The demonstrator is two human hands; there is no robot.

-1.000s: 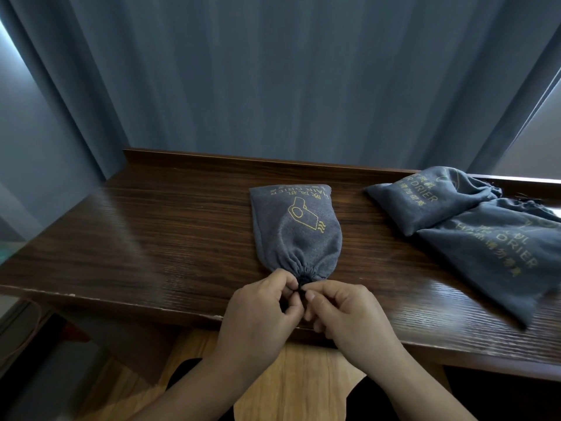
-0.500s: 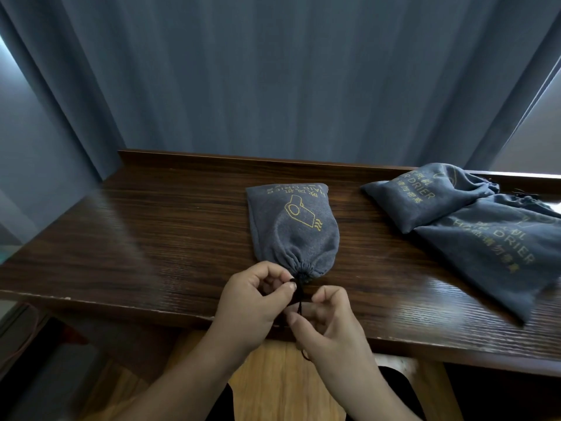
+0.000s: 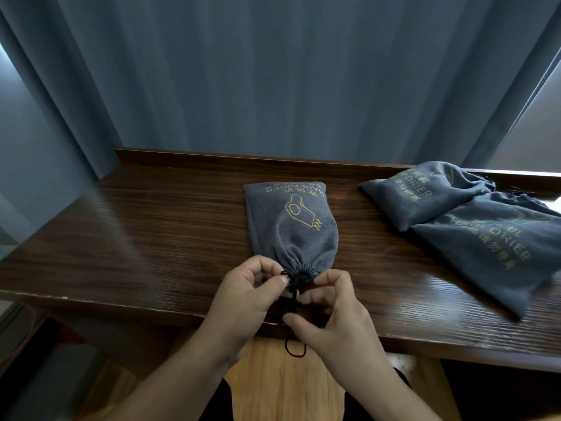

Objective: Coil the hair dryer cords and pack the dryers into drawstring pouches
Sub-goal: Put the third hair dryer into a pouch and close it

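Observation:
A filled grey drawstring pouch (image 3: 291, 226) with a yellow dryer print lies on the dark wooden table (image 3: 151, 244), its gathered mouth toward me at the near edge. My left hand (image 3: 246, 293) pinches the black drawstring (image 3: 293, 294) right at the cinched mouth. My right hand (image 3: 331, 314) pinches the same cord a little lower, and a loop of it hangs below the table edge. The dryer inside is hidden by the fabric.
Two more grey pouches, one (image 3: 425, 196) at the back and one (image 3: 498, 250) nearer, lie overlapping at the right end of the table. A blue-grey curtain (image 3: 273, 80) hangs behind. A raised lip runs along the table's far edge; wooden floor shows below.
My hands have drawn slightly apart along the cord: the right hand slid down toward me, pulling out a length of black drawstring, while the left stays at the pouch mouth.

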